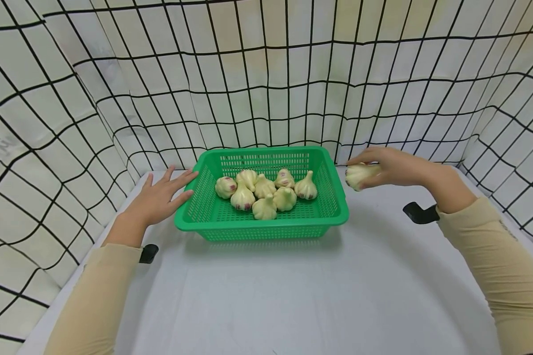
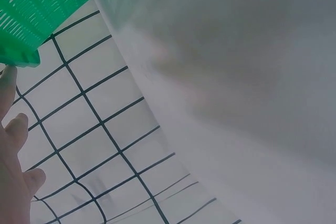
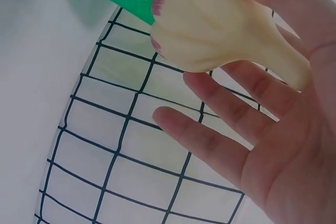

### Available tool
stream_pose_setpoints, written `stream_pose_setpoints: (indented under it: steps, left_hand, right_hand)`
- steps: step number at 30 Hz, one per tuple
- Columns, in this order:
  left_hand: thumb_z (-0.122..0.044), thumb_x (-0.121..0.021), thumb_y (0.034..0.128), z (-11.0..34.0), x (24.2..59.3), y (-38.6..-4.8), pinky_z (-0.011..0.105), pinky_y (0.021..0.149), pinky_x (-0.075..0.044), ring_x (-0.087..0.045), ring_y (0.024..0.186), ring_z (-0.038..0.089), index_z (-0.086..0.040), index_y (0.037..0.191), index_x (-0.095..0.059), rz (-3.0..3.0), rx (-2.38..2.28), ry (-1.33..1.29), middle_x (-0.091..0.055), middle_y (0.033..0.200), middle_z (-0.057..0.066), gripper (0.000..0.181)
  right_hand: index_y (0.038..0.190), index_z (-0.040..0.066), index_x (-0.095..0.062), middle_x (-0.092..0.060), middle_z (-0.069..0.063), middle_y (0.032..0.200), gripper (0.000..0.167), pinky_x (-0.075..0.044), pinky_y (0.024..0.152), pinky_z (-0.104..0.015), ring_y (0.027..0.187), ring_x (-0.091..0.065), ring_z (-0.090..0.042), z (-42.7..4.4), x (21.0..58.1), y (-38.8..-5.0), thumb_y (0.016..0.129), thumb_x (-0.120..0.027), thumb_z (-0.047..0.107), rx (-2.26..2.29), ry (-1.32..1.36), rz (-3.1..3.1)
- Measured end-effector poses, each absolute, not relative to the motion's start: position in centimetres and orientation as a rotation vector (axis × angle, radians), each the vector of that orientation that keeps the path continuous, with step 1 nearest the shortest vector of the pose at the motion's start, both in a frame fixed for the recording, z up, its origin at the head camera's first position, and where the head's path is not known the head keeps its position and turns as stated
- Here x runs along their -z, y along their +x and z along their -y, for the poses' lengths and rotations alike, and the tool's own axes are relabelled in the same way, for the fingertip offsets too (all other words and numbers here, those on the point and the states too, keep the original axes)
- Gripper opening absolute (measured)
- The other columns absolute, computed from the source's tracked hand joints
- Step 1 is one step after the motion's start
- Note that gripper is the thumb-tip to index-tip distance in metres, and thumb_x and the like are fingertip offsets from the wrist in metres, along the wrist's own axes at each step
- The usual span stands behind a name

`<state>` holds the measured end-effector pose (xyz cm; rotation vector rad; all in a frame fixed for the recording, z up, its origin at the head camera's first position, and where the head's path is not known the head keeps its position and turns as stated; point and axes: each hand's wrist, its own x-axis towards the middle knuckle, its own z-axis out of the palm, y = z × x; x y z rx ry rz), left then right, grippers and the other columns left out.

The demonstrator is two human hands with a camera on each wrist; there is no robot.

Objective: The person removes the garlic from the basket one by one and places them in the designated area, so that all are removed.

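Note:
My right hand [image 1: 388, 166] holds a garlic bulb [image 1: 361, 175] between thumb and fingers, to the right of a green plastic basket [image 1: 266, 224]. Close up in the right wrist view, the bulb [image 3: 210, 24] shows purple streaks, and its stem points into the palm. With straight, spread fingers, my left hand [image 1: 160, 198] touches the basket's left rim. Inside the basket lie several garlic bulbs [image 1: 264, 208], cream with some purple. In the left wrist view only part of the left hand [image 2: 13, 145] shows, a fingertip at the basket rim [image 2: 21, 59].
A white table surface [image 1: 257, 296] lies under the basket. Behind it and at both sides stand pale walls with a black grid netting [image 1: 266, 93]. Dark straps [image 1: 419, 213] show at both wrists.

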<state>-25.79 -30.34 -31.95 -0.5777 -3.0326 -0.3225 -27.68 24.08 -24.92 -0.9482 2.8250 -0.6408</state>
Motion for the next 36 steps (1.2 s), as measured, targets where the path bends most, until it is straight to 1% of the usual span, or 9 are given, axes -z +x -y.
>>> stream_pose_setpoints:
  steps: [4, 11, 19, 26, 30, 34, 36]
  left_hand:
    - [-0.053, -0.037, 0.109, 30.3, 31.9, -25.8, 0.069, 0.116, 0.011, 0.001, 0.155, 0.042, -0.019, 0.164, -0.028, 3.033, 0.336, -0.577, -0.025, 0.168, 0.012, 0.066]
    - [-0.053, -0.037, 0.109, 30.2, 31.9, -25.8, 0.068, 0.117, 0.011, 0.0, 0.155, 0.042, -0.018, 0.164, -0.029, 3.03, 0.341, -0.577, -0.025, 0.168, 0.011, 0.065]
    - [-0.052, -0.038, 0.1088, 30.2, 31.9, -25.8, 0.069, 0.116, 0.011, 0.0, 0.155, 0.042, -0.018, 0.163, -0.029, 3.027, 0.341, -0.573, -0.026, 0.167, 0.012, 0.065]
    - [-0.052, -0.038, 0.1092, 30.3, 32.0, -25.8, 0.069, 0.116, 0.011, 0.0, 0.155, 0.042, -0.018, 0.164, -0.029, 3.032, 0.339, -0.574, -0.024, 0.168, 0.011, 0.065]
    - [-0.052, -0.038, 0.1092, 30.3, 32.0, -25.8, 0.069, 0.117, 0.011, 0.0, 0.155, 0.042, -0.018, 0.164, -0.029, 3.029, 0.344, -0.571, -0.025, 0.168, 0.011, 0.065]
    - [-0.052, -0.038, 0.1092, 30.3, 32.0, -25.8, 0.069, 0.117, 0.011, 0.0, 0.155, 0.043, -0.018, 0.164, -0.029, 3.029, 0.344, -0.57, -0.025, 0.167, 0.012, 0.065]
    - [-0.052, -0.038, 0.1092, 30.3, 32.0, -25.7, 0.069, 0.117, 0.011, 0.0, 0.155, 0.042, -0.018, 0.164, -0.029, 3.03, 0.347, -0.568, -0.025, 0.167, 0.012, 0.065]
  right_hand:
    - [0.139, 0.009, -0.064, -0.062, -0.009, 0.129, 0.057, -0.05, 0.086, -0.043, 0.105, -0.057, -0.025, -24.7, 25.2, -27.7, 0.088, -0.084, 0.023, 0.647, -0.885, -2.851]
    - [0.141, 0.005, -0.062, -0.055, -0.017, 0.134, 0.057, -0.048, 0.083, -0.043, 0.107, -0.054, -0.031, -25.9, 25.8, -28.0, 0.09, -0.083, 0.021, 0.705, -0.806, -2.876]
    - [0.142, 0.003, -0.06, -0.05, -0.022, 0.141, 0.057, -0.046, 0.085, -0.046, 0.111, -0.053, -0.035, -27.8, 26.9, -28.8, 0.092, -0.081, 0.021, 0.732, -0.733, -2.916]
    - [0.144, 0.0, -0.056, -0.048, -0.028, 0.14, 0.06, -0.046, 0.084, -0.051, 0.113, -0.051, -0.04, -29.0, 27.4, -28.9, 0.094, -0.079, 0.023, 0.693, -0.699, -2.948]
    - [0.146, -0.001, -0.054, -0.045, -0.03, 0.142, 0.06, -0.044, 0.084, -0.053, 0.113, -0.05, -0.041, -29.6, 27.8, -29.0, 0.095, -0.076, 0.024, 0.682, -0.659, -2.966]
    - [0.147, -0.001, -0.053, -0.048, -0.03, 0.136, 0.06, -0.044, 0.084, -0.052, 0.11, -0.05, -0.04, -30.4, 28.6, -29.3, 0.096, -0.075, 0.022, 0.717, -0.616, -2.976]
    - [0.147, -0.001, -0.052, -0.049, -0.031, 0.136, 0.06, -0.044, 0.087, -0.054, 0.113, -0.05, -0.041, -30.8, 29.0, -29.5, 0.096, -0.075, 0.02, 0.752, -0.605, -2.975]
